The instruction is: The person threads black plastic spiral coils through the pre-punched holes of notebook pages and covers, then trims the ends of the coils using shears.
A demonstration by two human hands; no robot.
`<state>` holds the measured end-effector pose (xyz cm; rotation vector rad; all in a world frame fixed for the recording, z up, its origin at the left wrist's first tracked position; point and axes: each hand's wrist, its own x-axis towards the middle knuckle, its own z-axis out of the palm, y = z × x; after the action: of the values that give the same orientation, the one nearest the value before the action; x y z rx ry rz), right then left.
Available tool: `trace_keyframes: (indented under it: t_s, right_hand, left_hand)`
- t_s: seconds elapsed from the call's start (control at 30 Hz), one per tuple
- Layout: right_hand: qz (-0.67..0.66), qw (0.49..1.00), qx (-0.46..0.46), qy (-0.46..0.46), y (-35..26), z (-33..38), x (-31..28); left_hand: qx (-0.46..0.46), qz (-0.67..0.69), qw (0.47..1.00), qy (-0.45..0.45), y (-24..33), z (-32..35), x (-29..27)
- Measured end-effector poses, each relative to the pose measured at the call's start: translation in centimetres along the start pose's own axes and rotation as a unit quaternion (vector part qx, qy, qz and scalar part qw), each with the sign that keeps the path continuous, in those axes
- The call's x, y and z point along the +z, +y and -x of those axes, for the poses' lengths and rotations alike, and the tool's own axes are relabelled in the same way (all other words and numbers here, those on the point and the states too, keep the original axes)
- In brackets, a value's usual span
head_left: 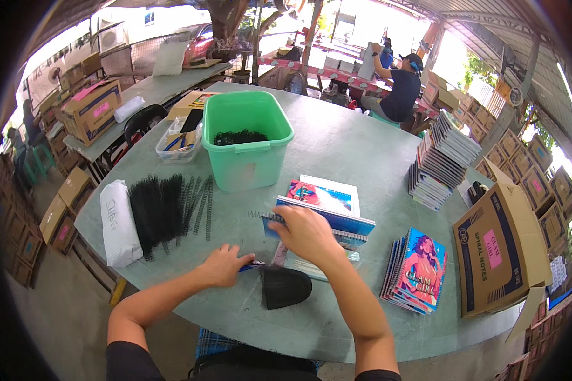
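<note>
My right hand is closed over the top edge of a blue-covered spiral notebook, which stands on edge. A loose end of black coil sticks out from its left side. My left hand is low over the table with fingers apart, its thumb beside a small dark and blue item whose kind I cannot make out. A rounded black object sits just right of that item. Behind the held notebook lies another notebook with a colourful cover.
On the left are many black plastic coils, a white wrapped bundle, a green bin and a clear tub. To the right stand notebook stacks and an open carton. A person sits farther back.
</note>
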<state>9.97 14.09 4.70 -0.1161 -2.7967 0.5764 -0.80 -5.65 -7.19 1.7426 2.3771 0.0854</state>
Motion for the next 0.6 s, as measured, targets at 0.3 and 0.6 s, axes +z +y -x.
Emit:
trace_keyframes:
  t_s: [0.3, 0.6]
  right_hand:
    - [-0.123, 0.992, 0.011, 0.029, 0.6, -3.3, 0.6]
    - [-0.124, 0.992, -0.037, -0.007, 1.2, -3.3, 1.2]
  left_hand:
    - [-0.119, 0.562, 0.815, 0.072, 2.9, -1.6, -7.8]
    - [-0.122, 0.544, 0.824, 0.1, 2.7, -2.2, -8.5]
